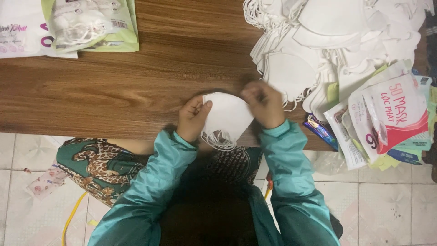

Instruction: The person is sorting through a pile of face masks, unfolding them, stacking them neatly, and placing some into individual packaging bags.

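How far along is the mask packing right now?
Done: filled pouches lie at the table's far left. In hand: the left hand and right hand hold a small stack of white masks at the table edge. Left: a large pile of loose masks and flat empty pouches on the right.

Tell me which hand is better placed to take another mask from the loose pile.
Right hand, probably. It sits nearest the pile of white masks at the table's right. The left hand is farther away, pinching the folded masks both hands hold.
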